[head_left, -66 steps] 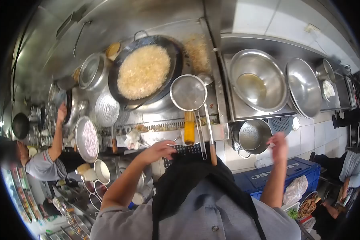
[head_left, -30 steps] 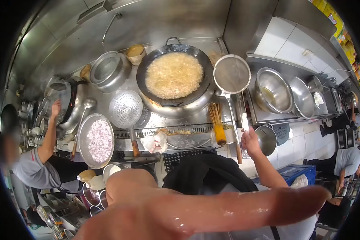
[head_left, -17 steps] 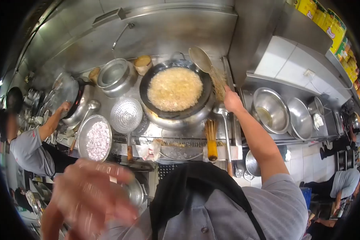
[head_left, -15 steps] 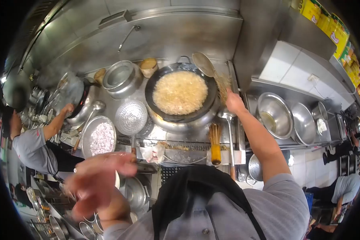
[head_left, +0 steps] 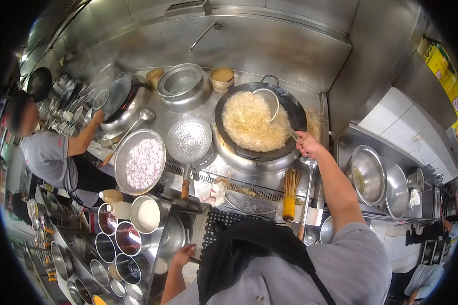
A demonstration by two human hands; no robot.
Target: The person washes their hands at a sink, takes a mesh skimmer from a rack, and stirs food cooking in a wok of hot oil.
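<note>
My right hand [head_left: 309, 144] is wrapped round the handle of a mesh skimmer [head_left: 270, 101]. Its round head is tilted in the black wok [head_left: 301, 118], at the edge of the bubbling oil full of pale frying pieces [head_left: 247, 122]. Low beside my apron is my left hand [head_left: 183, 254], fingers loosely apart with nothing visible in them. A perforated ladle [head_left: 189, 140] rests left of the wok. Farther left stands a metal bowl [head_left: 118, 165] of pale pink diced pieces [head_left: 145, 163].
A yellow-handled bamboo brush [head_left: 289, 201] and a long-handled ladle [head_left: 307, 198] lie at the stove's front right. Steel bowls [head_left: 366, 175] stand to the right. Near my left hand are several seasoning pots [head_left: 129, 238]. At left a co-worker [head_left: 48, 157] works another wok.
My right hand has brought the skimmer from beside the wok's far right rim into the wok. My left hand has dropped from over the front left counter to beside my apron. The view has shifted.
</note>
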